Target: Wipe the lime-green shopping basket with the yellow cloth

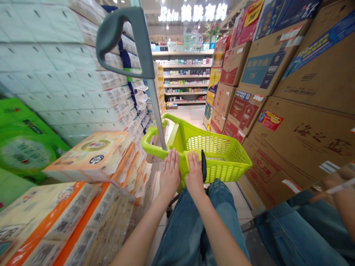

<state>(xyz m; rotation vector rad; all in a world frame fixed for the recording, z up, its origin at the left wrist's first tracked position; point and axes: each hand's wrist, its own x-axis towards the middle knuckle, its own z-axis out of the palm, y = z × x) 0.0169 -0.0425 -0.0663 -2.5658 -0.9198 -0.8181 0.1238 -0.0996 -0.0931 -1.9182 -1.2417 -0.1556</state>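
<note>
Left hand (169,173) and right hand (195,176) lie flat, fingers extended, on a lime-green rolling basket (222,170) in a shop aisle (190,111), apparent yellow cloth (200,153) beneath the right; the basket looks light, stiff, best gripped by its grey handle (147,51).

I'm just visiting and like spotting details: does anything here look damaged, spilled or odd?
Nothing looks clearly spilled or damaged. The one mild oddity is a yellow piece under the right hand on the lime-green basket: its colour differs from the basket's, but I can't tell what it is.
</note>
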